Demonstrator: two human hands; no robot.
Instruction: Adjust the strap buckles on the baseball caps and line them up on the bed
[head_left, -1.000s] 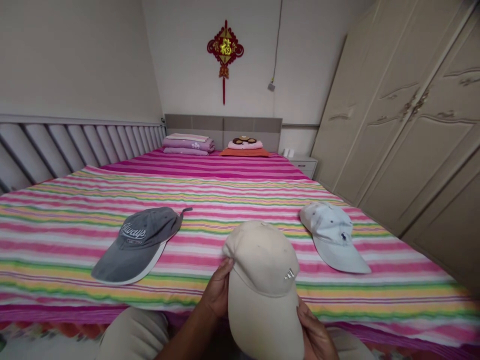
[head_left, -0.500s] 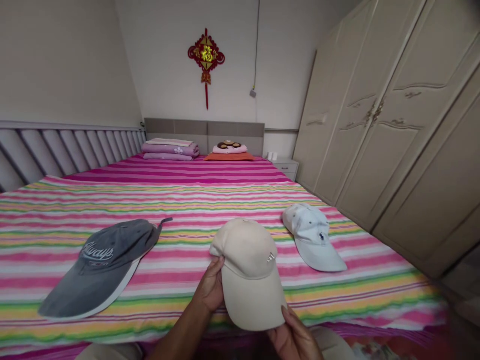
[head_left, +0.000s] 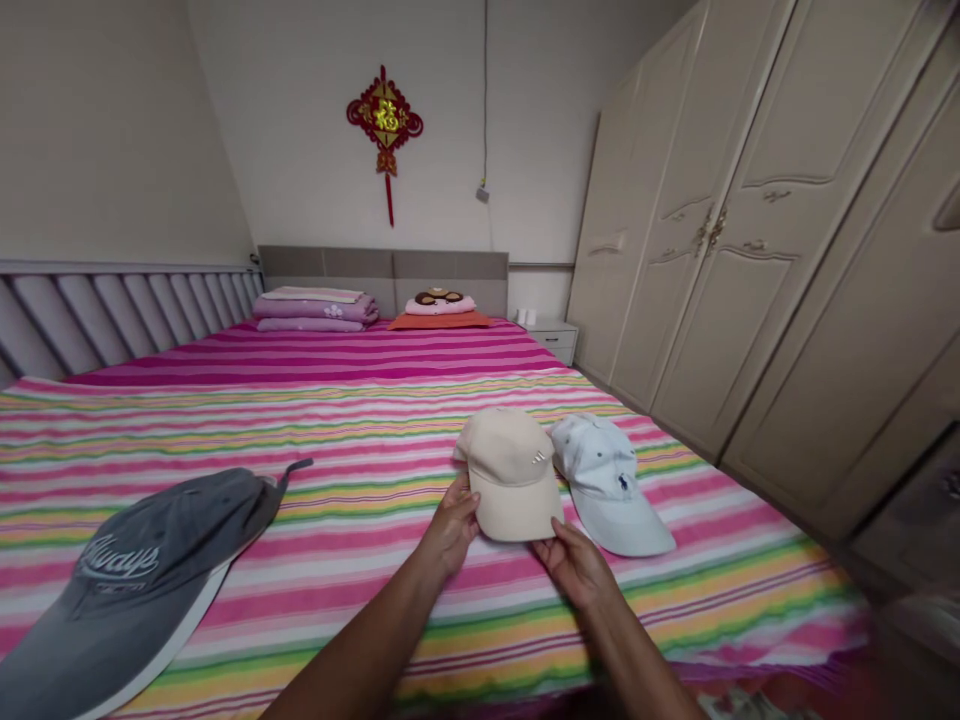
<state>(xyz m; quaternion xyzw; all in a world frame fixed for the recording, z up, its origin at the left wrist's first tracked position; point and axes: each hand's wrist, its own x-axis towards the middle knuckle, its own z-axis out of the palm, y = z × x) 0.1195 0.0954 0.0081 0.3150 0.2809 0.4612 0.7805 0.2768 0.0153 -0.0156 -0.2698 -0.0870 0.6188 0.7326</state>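
Note:
A beige baseball cap (head_left: 514, 470) with a small white mark on its front is between my hands, its brim toward me. My left hand (head_left: 454, 522) grips its left side, where brim and crown meet. On the right edge of the brim, my right hand (head_left: 576, 562) pinches with thumb and fingers. Close to the right of it lies a pale blue cap (head_left: 611, 490) with a dark logo. A grey cap (head_left: 165, 560) with white lettering rests at the far left, its brim cut off by the frame.
The caps are over a striped bedsheet (head_left: 360, 580). Folded purple bedding (head_left: 315, 312) and a pink-and-orange stack (head_left: 439, 308) sit by the headboard (head_left: 450, 275). A wardrobe (head_left: 697, 300) lines the right side, with a nightstand (head_left: 551, 340) beyond the bed. Railing (head_left: 127, 310) runs along the left.
Both hands have carried the beige cap forward and right, away from me, to beside the pale blue cap. The view has shifted slightly, and both arms are now more extended.

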